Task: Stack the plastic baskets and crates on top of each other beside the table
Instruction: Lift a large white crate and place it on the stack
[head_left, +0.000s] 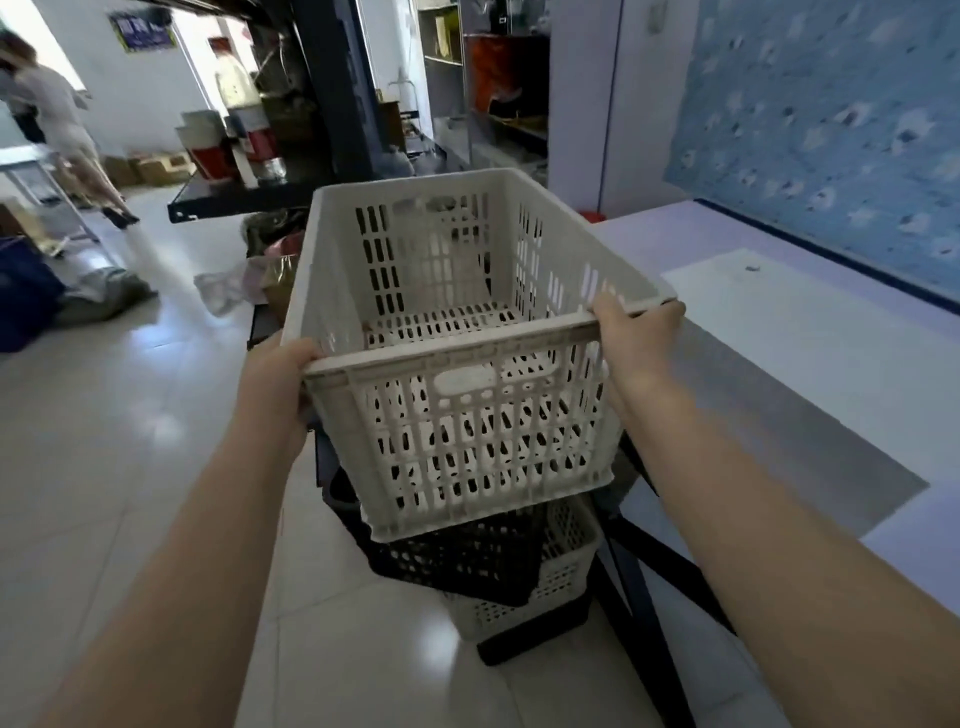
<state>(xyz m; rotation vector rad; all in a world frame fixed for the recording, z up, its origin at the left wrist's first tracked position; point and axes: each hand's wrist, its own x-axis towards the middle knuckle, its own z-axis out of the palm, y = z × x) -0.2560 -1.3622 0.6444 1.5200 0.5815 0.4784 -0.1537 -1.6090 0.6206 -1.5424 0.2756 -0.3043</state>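
A large white slotted crate (467, 431) fills the middle of the view, and both my hands hold its near rim. My left hand (283, 379) grips the near left corner, my right hand (636, 338) the near right corner. The crate is empty inside. Under it, on the floor beside the table, lies a pile: a black basket (467, 566) resting in a smaller white basket (566, 571), with something black (524, 644) at the bottom. Whether the crate rests on the pile or hangs just above it, I cannot tell.
The white table (810, 353) runs along the right, with dark metal legs (639, 597) beside the pile. Dark shelving (332, 104) with clutter stands behind. Bags (228, 286) lie on the tiled floor to the left. A person (62, 130) walks at the far left.
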